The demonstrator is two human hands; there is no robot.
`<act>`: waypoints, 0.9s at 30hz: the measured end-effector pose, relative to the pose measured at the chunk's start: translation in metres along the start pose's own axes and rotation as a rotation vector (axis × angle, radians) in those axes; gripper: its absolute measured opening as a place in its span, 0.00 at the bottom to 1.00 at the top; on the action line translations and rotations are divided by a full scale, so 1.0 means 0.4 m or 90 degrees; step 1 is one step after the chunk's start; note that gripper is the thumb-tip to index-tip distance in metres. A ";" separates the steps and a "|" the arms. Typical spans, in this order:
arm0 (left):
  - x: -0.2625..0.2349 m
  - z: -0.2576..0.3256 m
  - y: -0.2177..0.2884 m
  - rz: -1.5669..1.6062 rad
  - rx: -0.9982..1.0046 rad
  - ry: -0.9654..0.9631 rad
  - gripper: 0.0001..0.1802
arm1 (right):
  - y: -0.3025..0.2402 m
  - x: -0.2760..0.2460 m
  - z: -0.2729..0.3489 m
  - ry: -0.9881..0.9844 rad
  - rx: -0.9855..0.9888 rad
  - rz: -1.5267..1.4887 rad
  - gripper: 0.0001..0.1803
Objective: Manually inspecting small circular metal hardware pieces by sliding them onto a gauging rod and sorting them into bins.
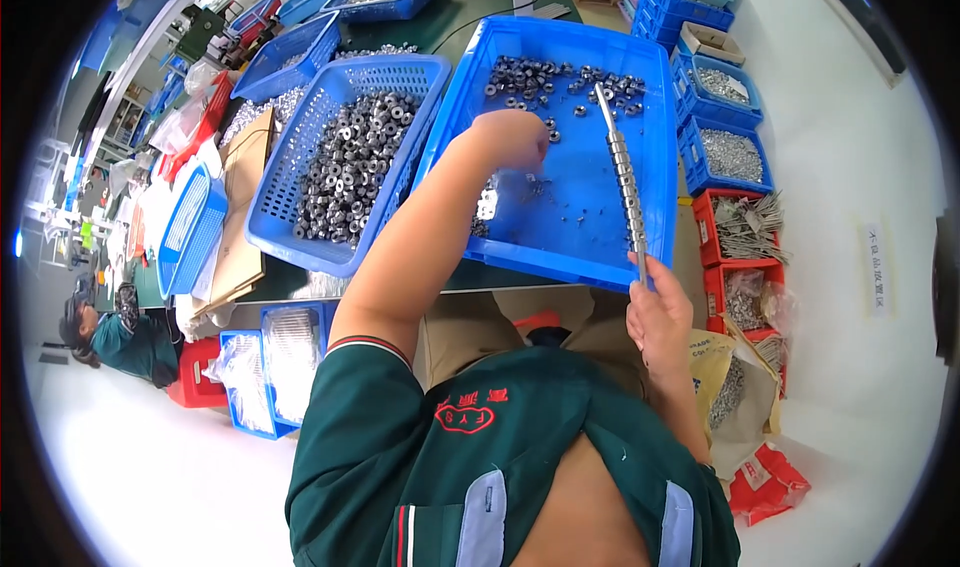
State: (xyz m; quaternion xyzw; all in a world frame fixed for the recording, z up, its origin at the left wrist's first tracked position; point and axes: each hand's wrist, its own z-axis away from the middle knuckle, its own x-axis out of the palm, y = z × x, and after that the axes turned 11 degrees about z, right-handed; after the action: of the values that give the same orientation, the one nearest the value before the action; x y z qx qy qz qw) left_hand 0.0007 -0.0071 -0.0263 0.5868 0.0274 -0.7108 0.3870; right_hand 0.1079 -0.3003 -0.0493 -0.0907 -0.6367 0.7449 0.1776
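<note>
In my right hand (pixel 660 317) is the lower end of a thin metal rod (pixel 622 172), gripped between thumb and fingers. The rod slants up over the right part of a blue plastic bin (pixel 590 252), with several shiny metal rings threaded along it. My left hand (pixel 512 139) hovers over the middle of the bin. Its fingers are curled in and partly blurred, and I cannot make out what is in them. Loose dark metal rings (pixel 525 77) lie at the bin's far end, and more pieces are partly hidden beside my left forearm.
Left of the bin stands a blue perforated basket (pixel 265 212) heaped with metal rings (pixel 355 157). Cardboard (pixel 245 197) lies farther left. Stacked blue bins (pixel 735 157) and red bins (pixel 712 237) of metal parts line the right side. A co-worker (pixel 120 337) is at the far left.
</note>
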 end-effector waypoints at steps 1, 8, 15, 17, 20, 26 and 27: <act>0.007 0.003 0.012 -0.046 -0.020 -0.003 0.17 | 0.002 -0.001 -0.001 -0.001 -0.008 -0.007 0.21; 0.056 -0.014 0.023 -0.120 -0.105 -0.080 0.20 | 0.000 0.003 0.001 -0.013 0.003 -0.013 0.21; 0.022 -0.023 -0.003 0.007 -0.027 0.032 0.13 | -0.002 -0.002 0.003 -0.031 0.002 -0.026 0.21; -0.024 -0.014 -0.010 0.362 -0.067 0.032 0.11 | 0.002 -0.007 0.003 -0.037 -0.006 -0.026 0.21; -0.045 0.011 0.003 0.792 -0.007 0.088 0.12 | 0.002 -0.014 0.004 -0.053 0.001 -0.021 0.21; -0.053 0.023 0.015 1.135 0.116 0.049 0.17 | 0.000 -0.019 0.004 -0.071 0.001 -0.009 0.20; -0.051 0.023 0.016 1.140 0.130 0.041 0.17 | -0.002 -0.020 0.004 -0.082 0.005 -0.009 0.20</act>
State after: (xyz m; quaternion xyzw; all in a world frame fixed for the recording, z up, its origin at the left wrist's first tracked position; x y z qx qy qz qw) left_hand -0.0029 -0.0053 -0.0033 0.4394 -0.4923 -0.1255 0.7408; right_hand 0.1146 -0.3048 -0.0489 -0.0376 -0.6448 0.7502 0.1417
